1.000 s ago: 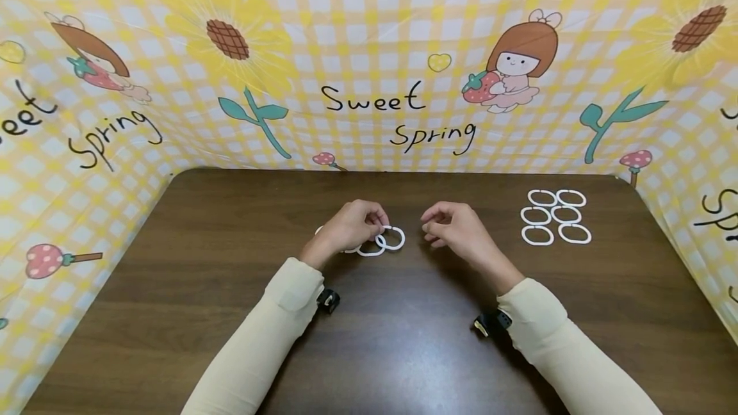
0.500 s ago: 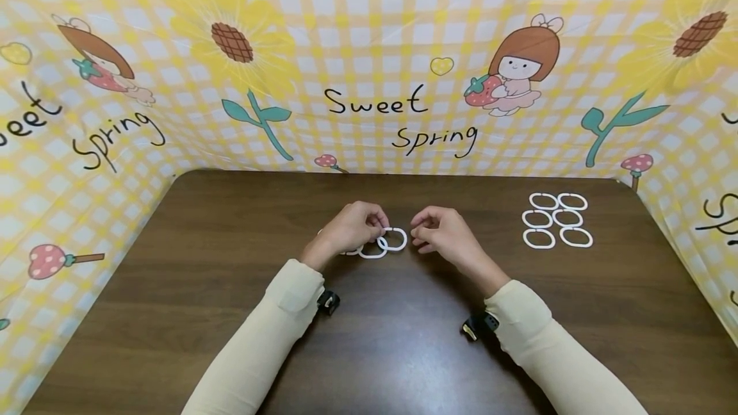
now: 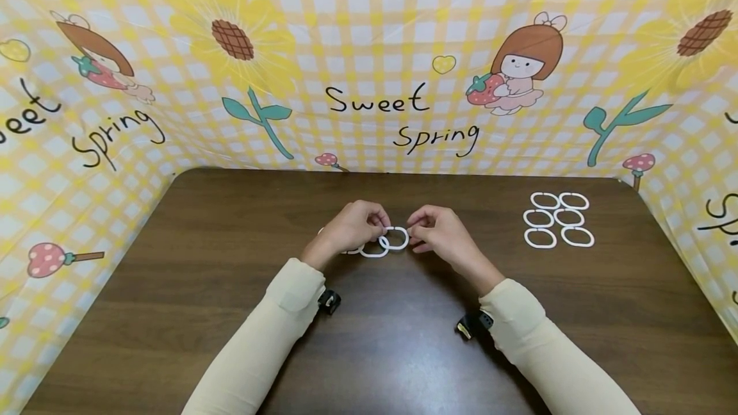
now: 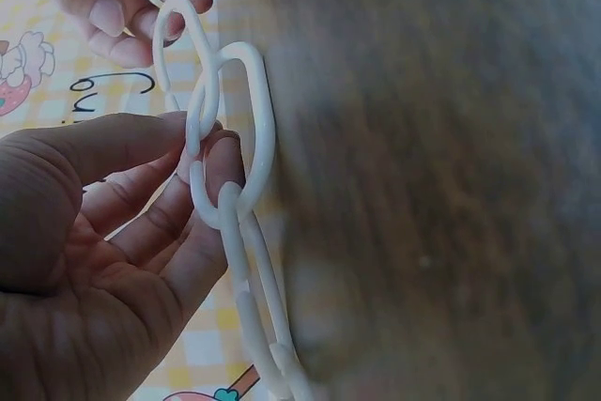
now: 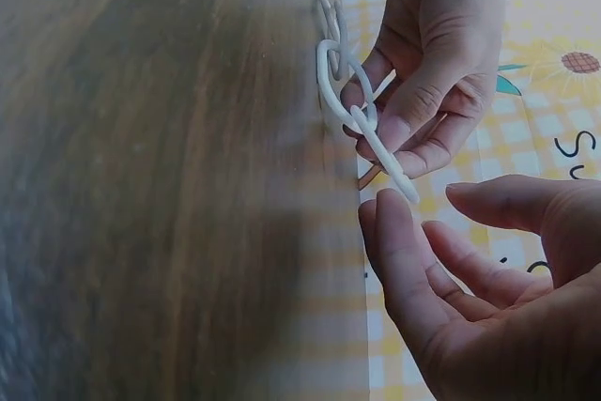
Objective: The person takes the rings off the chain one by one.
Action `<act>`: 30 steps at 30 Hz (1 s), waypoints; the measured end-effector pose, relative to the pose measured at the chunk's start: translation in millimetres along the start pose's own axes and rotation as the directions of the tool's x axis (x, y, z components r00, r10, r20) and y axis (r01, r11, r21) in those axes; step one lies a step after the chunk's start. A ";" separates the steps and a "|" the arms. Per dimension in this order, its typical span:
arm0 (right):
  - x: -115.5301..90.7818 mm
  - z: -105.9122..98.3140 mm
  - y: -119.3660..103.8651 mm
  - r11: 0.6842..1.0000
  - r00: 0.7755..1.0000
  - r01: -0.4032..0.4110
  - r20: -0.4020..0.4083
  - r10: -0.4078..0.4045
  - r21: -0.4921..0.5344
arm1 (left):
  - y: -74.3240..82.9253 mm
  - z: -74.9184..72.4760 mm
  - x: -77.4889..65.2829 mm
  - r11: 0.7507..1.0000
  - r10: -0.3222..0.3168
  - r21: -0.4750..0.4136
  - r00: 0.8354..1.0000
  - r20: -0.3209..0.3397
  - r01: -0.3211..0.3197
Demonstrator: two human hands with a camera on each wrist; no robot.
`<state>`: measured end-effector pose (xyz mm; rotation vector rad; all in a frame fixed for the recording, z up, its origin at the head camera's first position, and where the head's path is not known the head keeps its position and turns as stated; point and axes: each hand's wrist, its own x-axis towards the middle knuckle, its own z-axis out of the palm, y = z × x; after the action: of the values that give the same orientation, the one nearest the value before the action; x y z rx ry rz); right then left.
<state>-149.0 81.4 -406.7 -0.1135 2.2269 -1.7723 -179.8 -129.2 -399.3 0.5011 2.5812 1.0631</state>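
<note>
Several oval white plastic links are joined into a chain (image 4: 267, 129) over the brown table. My left hand (image 3: 352, 226) pinches the chain near its right end between thumb and fingers; in the head view that hand hides part of the chain. From its fingertips the end link (image 5: 383, 153) sticks out toward my right hand (image 3: 442, 235). Thumb and fingers of the right hand are parted around the tip of that link, the fingertips right beside it. The right wrist view shows a gap between thumb and link.
Several loose white links (image 3: 540, 248) lie in two columns at the table's back right. A yellow checked cloth (image 3: 369, 31) with printed flowers and lettering hangs behind and at both sides of the brown table (image 3: 144, 287).
My right hand has moved left, from apart to right beside the end link. The left hand holds the chain in nearly the same place.
</note>
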 end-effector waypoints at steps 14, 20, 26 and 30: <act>3.8 7.7 0.9 0.997 0.999 -0.043 0.034 0.040 0.069 | 0.5 -0.3 -0.4 1.000 -0.017 -0.012 1.000 0.007 0.017; 6.1 11.6 0.6 0.988 0.996 -0.071 0.054 0.064 0.134 | -0.4 0.1 0.7 1.000 -0.009 -0.022 1.000 -0.011 0.009; 6.2 14.6 0.0 0.986 0.997 -0.071 0.052 0.064 0.153 | 0.6 -0.5 0.5 0.999 -0.021 -0.036 1.000 -0.022 0.020; 7.0 16.8 1.1 0.985 0.997 -0.074 0.046 0.067 0.157 | 0.0 -0.8 -0.1 0.999 -0.024 -0.036 1.000 -0.018 0.024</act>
<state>-151.0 64.2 -412.3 -0.0359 2.0274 -1.8830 -180.0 -129.7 -398.8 0.4525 2.5722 1.1087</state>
